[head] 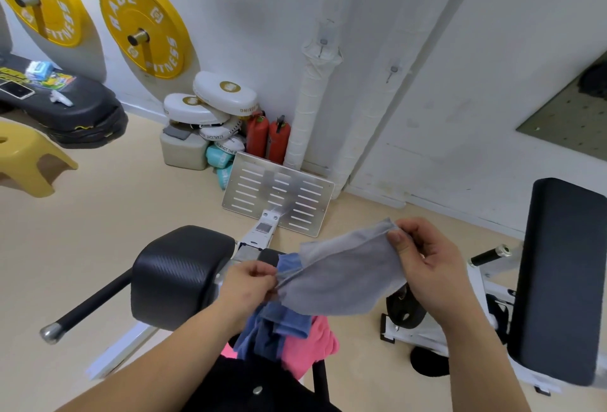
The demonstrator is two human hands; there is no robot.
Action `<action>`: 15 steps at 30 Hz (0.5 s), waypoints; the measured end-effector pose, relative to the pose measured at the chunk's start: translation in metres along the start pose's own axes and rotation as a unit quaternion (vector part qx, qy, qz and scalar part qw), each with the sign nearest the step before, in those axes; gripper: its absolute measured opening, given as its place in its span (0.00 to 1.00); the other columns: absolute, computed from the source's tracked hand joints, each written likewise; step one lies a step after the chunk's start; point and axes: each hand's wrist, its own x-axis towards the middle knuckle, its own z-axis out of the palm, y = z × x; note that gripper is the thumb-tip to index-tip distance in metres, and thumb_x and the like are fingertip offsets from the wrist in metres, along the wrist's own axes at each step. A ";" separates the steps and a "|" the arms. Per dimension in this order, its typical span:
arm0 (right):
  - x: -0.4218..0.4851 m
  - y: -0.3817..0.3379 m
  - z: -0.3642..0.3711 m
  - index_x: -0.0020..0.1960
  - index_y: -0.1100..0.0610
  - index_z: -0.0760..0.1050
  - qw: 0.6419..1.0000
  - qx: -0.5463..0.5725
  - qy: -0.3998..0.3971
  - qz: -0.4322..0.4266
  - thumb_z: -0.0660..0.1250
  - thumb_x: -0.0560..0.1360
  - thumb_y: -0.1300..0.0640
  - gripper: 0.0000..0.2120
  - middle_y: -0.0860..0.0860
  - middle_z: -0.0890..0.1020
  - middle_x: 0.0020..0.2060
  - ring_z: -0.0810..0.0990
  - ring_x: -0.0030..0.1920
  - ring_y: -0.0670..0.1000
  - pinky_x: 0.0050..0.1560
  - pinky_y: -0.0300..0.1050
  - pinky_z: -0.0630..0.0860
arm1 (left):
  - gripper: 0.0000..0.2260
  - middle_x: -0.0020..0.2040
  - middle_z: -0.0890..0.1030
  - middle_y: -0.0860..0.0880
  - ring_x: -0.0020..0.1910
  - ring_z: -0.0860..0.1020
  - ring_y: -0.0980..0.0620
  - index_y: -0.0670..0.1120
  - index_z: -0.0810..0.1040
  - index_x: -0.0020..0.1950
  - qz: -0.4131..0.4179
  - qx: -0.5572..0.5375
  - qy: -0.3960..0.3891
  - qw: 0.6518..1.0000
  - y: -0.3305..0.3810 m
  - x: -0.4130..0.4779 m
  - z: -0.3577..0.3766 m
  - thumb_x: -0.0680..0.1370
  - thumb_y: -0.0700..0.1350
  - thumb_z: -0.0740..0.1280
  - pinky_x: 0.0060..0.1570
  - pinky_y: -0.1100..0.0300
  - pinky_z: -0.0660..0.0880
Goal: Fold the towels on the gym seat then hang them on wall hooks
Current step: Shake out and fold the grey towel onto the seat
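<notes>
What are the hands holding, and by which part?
A grey towel: the left hand pinches one corner, the right hand the opposite end of that edge.

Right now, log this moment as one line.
step: folding grey towel | left hand: pinches near edge | right hand: pinches far corner | waiting: blue towel, pink towel below | wall hooks: no towel

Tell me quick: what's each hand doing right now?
Left hand: closed, pinching one end of the grey towel.
Right hand: closed, pinching the towel's other end.
</notes>
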 end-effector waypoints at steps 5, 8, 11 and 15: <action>0.000 0.003 -0.005 0.46 0.46 0.79 1.000 0.018 -0.019 0.004 0.66 0.82 0.61 0.12 0.48 0.82 0.40 0.79 0.42 0.45 0.42 0.33 0.73 | 0.07 0.44 0.84 0.37 0.40 0.82 0.48 0.38 0.84 0.45 0.052 0.087 -0.056 0.993 0.005 -0.005 -0.011 0.74 0.29 0.68 0.47 0.52 0.85; 0.003 -0.003 -0.008 0.45 0.47 0.79 0.999 -0.006 -0.052 0.002 0.67 0.81 0.61 0.11 0.47 0.82 0.39 0.79 0.41 0.43 0.42 0.30 0.73 | 0.12 0.48 0.85 0.42 0.42 0.80 0.53 0.46 0.84 0.49 0.100 0.180 -0.105 0.973 -0.004 -0.006 -0.011 0.68 0.39 0.78 0.47 0.57 0.80; 0.006 -0.008 -0.011 0.44 0.47 0.78 0.997 -0.026 -0.079 -0.003 0.67 0.81 0.60 0.10 0.47 0.81 0.38 0.77 0.39 0.40 0.41 0.29 0.71 | 0.19 0.47 0.82 0.48 0.40 0.77 0.56 0.51 0.77 0.56 0.156 0.280 -0.111 0.941 -0.009 -0.004 -0.007 0.68 0.41 0.77 0.44 0.63 0.78; 0.011 -0.011 -0.016 0.44 0.49 0.79 0.993 -0.007 -0.118 -0.016 0.69 0.80 0.60 0.08 0.48 0.82 0.37 0.78 0.39 0.43 0.42 0.32 0.73 | 0.04 0.41 0.79 0.55 0.40 0.75 0.58 0.49 0.79 0.46 0.244 0.409 -0.104 0.873 0.001 0.004 -0.003 0.73 0.44 0.72 0.47 0.53 0.78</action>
